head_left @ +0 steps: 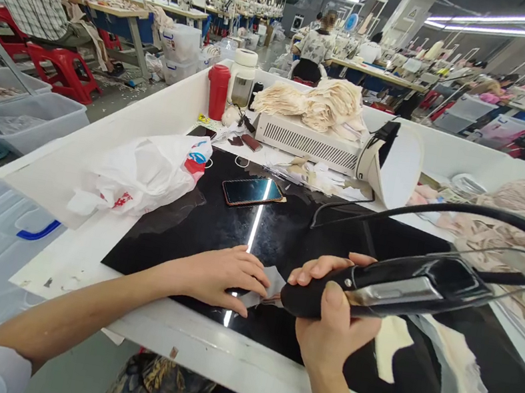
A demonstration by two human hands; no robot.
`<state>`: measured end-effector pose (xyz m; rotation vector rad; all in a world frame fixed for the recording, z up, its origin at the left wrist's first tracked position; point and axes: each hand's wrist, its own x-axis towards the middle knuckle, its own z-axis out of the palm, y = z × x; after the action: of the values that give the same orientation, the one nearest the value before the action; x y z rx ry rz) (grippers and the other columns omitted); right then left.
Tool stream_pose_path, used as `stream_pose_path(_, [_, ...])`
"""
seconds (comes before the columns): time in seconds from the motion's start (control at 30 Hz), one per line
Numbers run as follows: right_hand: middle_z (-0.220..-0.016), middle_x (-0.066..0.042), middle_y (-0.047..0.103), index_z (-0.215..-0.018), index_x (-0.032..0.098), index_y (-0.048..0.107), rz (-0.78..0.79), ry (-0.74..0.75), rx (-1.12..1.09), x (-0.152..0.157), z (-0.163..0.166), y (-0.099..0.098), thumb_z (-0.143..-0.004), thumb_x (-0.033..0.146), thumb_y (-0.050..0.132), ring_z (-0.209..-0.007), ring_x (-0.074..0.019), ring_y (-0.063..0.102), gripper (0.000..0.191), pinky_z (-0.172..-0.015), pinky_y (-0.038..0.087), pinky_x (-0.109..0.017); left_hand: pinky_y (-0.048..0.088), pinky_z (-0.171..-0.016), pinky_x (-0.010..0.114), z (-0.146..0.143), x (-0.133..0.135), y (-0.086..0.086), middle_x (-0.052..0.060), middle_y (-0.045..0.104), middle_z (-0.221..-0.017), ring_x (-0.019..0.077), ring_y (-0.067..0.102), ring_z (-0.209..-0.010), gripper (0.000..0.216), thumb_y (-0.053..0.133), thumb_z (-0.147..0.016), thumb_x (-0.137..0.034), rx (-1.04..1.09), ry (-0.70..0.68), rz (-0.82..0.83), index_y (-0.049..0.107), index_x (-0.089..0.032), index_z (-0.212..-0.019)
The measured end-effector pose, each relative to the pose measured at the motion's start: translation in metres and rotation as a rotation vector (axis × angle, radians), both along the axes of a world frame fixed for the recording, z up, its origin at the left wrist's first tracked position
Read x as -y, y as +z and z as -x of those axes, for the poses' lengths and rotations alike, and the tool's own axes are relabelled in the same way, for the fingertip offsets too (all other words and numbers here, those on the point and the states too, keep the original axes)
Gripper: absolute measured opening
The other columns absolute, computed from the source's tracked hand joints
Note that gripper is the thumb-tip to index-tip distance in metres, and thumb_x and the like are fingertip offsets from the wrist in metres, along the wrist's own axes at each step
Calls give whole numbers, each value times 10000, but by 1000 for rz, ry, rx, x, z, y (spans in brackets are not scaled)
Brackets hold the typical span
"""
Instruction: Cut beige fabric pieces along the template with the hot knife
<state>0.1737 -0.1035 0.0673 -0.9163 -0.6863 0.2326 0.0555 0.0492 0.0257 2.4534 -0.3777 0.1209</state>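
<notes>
My right hand point(330, 317) is wrapped round the black handle of a corded cutting tool point(398, 289) whose tip points left, low over a black glossy work mat point(287, 228). My left hand point(222, 276) lies flat, fingers stretched out, pressing a small pale piece of fabric point(266, 289) onto the mat right beside the tool's tip. The tool's black cable point(467, 212) arcs up and away to the right.
A phone point(252, 190) lies on the mat ahead, a white plastic bag point(144, 176) to its left. Pale fabric scraps point(456, 366) lie to the right. A white box point(307, 142) with stacked fabric, a red bottle point(218, 90) and a lamp point(393, 162) stand behind. Clear bins point(18, 113) sit at left; people work beyond.
</notes>
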Motion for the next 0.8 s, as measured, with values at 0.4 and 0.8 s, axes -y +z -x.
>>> stream_pose_path(0.4, [-814, 38, 625, -1173, 279, 598, -31, 45, -2, -1, 17, -1, -868, 304, 769, -647, -130, 580, 351, -593, 547, -300, 260, -1227, 560, -1, 0, 0, 100, 654, -1415, 300, 516, -1396, 366, 725, -964, -340, 2, -1, -12, 667, -239, -1310])
stream_pose_path(0.8, [-766, 44, 627, -1100, 256, 617, -38, -121, -21, 10, -14, 15, -796, 278, 798, -598, -132, 575, 355, -536, 531, -294, 252, -1239, 501, 1, 0, 4, 87, 725, -1173, 251, 634, -1191, 208, 754, -939, -389, 105, 49, 21, 754, -215, -1053])
